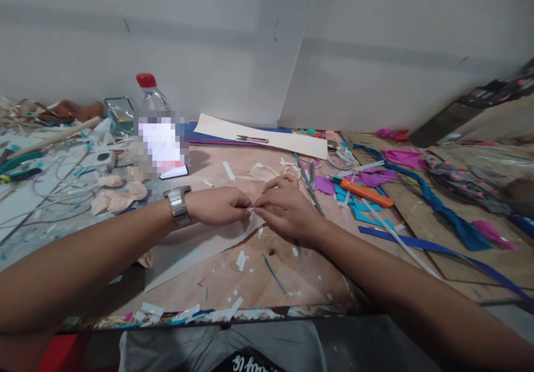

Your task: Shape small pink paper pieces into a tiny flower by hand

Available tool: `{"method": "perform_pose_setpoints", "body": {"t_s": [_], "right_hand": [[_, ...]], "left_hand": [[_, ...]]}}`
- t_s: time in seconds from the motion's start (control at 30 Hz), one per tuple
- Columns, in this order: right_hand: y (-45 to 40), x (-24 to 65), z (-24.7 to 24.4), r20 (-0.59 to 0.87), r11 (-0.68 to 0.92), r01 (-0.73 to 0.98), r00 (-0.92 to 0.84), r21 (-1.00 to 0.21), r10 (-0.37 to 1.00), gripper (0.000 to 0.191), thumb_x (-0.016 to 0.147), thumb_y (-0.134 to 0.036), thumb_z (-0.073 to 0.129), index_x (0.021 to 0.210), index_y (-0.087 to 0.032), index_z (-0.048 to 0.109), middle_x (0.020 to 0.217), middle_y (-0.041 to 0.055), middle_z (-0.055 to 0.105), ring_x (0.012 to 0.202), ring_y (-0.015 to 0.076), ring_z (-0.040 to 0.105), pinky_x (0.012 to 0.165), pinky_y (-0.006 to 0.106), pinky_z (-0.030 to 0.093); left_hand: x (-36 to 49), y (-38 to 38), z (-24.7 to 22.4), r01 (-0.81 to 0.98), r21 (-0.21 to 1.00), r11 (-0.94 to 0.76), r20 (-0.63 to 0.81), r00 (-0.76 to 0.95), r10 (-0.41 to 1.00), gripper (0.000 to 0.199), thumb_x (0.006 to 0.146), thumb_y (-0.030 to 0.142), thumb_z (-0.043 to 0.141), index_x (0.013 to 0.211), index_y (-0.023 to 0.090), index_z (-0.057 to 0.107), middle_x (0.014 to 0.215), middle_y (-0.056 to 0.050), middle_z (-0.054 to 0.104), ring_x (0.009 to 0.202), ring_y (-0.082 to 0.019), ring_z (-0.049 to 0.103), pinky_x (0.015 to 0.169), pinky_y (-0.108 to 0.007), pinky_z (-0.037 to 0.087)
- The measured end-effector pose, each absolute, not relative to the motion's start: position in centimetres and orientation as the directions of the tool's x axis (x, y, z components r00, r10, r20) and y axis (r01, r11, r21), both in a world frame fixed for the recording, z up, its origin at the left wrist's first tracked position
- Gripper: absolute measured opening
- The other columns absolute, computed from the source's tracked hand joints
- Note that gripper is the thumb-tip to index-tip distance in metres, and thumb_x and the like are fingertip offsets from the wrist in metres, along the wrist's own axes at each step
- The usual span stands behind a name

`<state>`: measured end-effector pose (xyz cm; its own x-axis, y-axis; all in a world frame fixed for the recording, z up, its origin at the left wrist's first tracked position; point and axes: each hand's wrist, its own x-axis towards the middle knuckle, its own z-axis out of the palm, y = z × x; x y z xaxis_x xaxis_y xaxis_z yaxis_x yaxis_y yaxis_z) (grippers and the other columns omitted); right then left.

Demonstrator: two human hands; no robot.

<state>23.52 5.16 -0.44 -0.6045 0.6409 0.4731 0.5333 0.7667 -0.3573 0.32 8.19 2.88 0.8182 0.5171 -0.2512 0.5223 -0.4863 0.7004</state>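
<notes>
I saw the left hand [219, 205] and right hand [288, 208] meet at the frame's centre, both pinching the tip of a white sheet [187, 256], which slanted toward the lower left.

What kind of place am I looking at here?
Probably a small craft workshop, though what it makes isn't clear. The worktable is strewn with purple scraps and white snippets, and small scissors lie on a cream strip.
</notes>
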Motion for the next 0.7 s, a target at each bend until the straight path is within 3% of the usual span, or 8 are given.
{"method": "perform_pose_setpoints", "body": {"t_s": [0.13, 0.3, 0.53, 0.7], "right_hand": [[5.09, 23.55, -0.33, 0.514, 0.785, 0.516, -0.597, -0.342, 0.616, 0.008, 0.096, -0.027, 0.071, 0.095, -0.025, 0.078, 0.086, 0.0018, 0.077, 0.102, 0.0247, 0.063, 0.105, 0.051, 0.031], [5.04, 23.53, -0.23, 0.553, 0.828, 0.452, -0.617, -0.332, 0.559, 0.008, 0.096, -0.023, 0.069, 0.094, -0.025, 0.078, 0.085, 0.0014, 0.077, 0.101, 0.0242, 0.064, 0.101, 0.049, 0.035], [5.04, 23.5, -0.31, 0.585, 0.846, 0.443, -0.617, -0.296, 0.527, 0.008, 0.094, -0.02, 0.071, 0.094, -0.026, 0.077, 0.085, -0.0004, 0.078, 0.098, 0.0231, 0.065, 0.105, 0.052, 0.032], [4.85, 23.4, -0.05, 0.582, 0.862, 0.419, -0.638, -0.286, 0.504, 0.007, 0.094, -0.021, 0.071, 0.094, -0.026, 0.077, 0.085, -0.0002, 0.078, 0.096, 0.0223, 0.065, 0.1, 0.049, 0.036]], "left_hand": [[0.32, 8.27, 2.93, 0.535, 0.742, -0.403, -0.303, 0.805, 0.51, 0.015, 0.086, 0.026, 0.051, 0.084, 0.016, 0.062, 0.073, 0.001, 0.056, 0.066, -0.014, 0.048, 0.063, -0.027, 0.037], [0.38, 8.2, 3.18, 0.561, 0.753, -0.344, -0.36, 0.789, 0.497, 0.021, 0.08, 0.025, 0.048, 0.089, 0.015, 0.065, 0.075, 0.0, 0.057, 0.067, -0.016, 0.051, 0.063, -0.028, 0.039], [0.48, 7.93, 3.61, 0.567, 0.759, -0.321, -0.37, 0.781, 0.503, 0.017, 0.08, 0.027, 0.048, 0.085, 0.016, 0.06, 0.072, 0.001, 0.052, 0.064, -0.015, 0.046, 0.06, -0.028, 0.036], [0.43, 7.97, 3.59, 0.568, 0.769, -0.292, -0.392, 0.781, 0.487, 0.014, 0.081, 0.027, 0.047, 0.083, 0.018, 0.057, 0.073, 0.001, 0.051, 0.065, -0.015, 0.045, 0.062, -0.029, 0.038]]}}
